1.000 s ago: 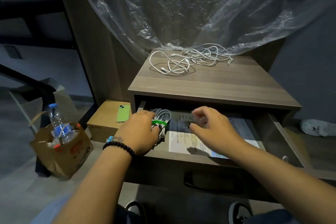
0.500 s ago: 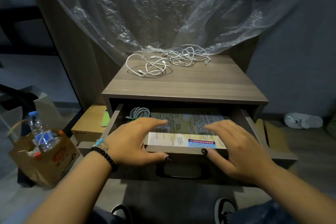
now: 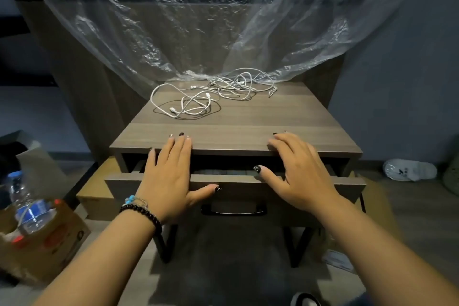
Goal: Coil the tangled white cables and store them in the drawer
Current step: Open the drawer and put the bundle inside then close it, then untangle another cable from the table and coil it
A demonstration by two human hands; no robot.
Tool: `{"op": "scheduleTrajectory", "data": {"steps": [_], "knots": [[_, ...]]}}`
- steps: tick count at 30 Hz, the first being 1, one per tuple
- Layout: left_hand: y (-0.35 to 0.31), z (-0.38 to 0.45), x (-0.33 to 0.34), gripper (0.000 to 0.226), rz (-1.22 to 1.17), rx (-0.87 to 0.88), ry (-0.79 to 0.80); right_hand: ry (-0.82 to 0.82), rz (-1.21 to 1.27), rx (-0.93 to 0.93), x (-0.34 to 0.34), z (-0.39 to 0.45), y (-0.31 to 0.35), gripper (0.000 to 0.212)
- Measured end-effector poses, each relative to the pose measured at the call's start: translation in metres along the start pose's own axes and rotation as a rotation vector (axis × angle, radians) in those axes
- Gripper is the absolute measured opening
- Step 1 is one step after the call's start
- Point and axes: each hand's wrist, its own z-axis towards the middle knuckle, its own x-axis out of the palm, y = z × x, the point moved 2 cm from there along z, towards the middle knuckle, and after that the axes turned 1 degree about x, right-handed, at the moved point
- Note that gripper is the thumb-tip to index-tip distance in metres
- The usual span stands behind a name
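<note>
Tangled white cables lie loose on the back half of the wooden nightstand top, a second tangle behind them to the right. The drawer below stands only a narrow gap out, with a black handle on its front. My left hand lies flat with straight fingers over the drawer front, fingertips on the nightstand's front edge. My right hand lies flat the same way on the right side, thumb on the drawer's top edge. The drawer's contents are almost fully hidden.
Clear plastic sheeting hangs down behind the cables. A brown paper bag with a water bottle stands on the floor at left, a cardboard box beside the nightstand. A white shoe lies at right.
The drawer has slid from wide open to nearly closed. Both hands left the inside of the drawer and now press flat on its front and the nightstand edge.
</note>
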Motion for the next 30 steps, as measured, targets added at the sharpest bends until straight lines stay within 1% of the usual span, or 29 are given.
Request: {"op": "scheduleTrajectory", "data": {"steps": [1, 4, 6, 7, 11, 17, 20, 23, 25, 27, 28, 30], "knots": [[-0.003, 0.003, 0.002, 0.119, 0.017, -0.003, -0.004, 0.016, -0.007, 0.016, 0.003, 0.006, -0.003, 0.071], [-0.010, 0.015, 0.004, 0.095, 0.089, -0.005, -0.056, 0.065, -0.054, 0.035, 0.010, 0.022, -0.008, 0.071], [-0.015, 0.019, 0.000, 0.087, 0.090, -0.014, -0.091, 0.058, -0.073, 0.037, 0.013, 0.032, -0.009, 0.070], [-0.017, 0.021, -0.001, 0.086, 0.093, -0.019, -0.099, 0.059, -0.070, 0.033, 0.014, 0.037, -0.008, 0.072], [-0.016, 0.035, -0.006, 0.078, 0.071, -0.014, -0.144, 0.135, -0.088, -0.041, 0.016, 0.045, -0.006, 0.091], [-0.011, 0.044, -0.015, 0.072, -0.011, -0.058, -0.195, 0.053, -0.118, -0.051, 0.019, 0.041, -0.001, 0.077], [-0.013, 0.042, -0.019, 0.070, -0.021, -0.067, -0.196, 0.057, -0.119, -0.028, 0.020, 0.039, 0.001, 0.076], [-0.013, 0.040, -0.022, 0.062, -0.068, -0.050, -0.188, 0.081, -0.103, 0.012, 0.019, 0.040, 0.004, 0.078], [-0.007, 0.040, -0.025, 0.054, -0.130, -0.023, -0.161, 0.151, -0.077, 0.064, 0.014, 0.045, 0.007, 0.078], [0.001, 0.042, -0.026, 0.051, -0.212, -0.022, -0.148, 0.246, -0.030, 0.114, 0.005, 0.057, 0.013, 0.072], [0.004, 0.042, -0.028, 0.053, -0.270, -0.033, -0.147, 0.276, 0.039, 0.142, 0.002, 0.065, 0.017, 0.067], [0.009, 0.041, -0.032, 0.058, -0.400, -0.067, -0.160, 0.252, 0.336, 0.222, -0.003, 0.084, 0.029, 0.050]]}}
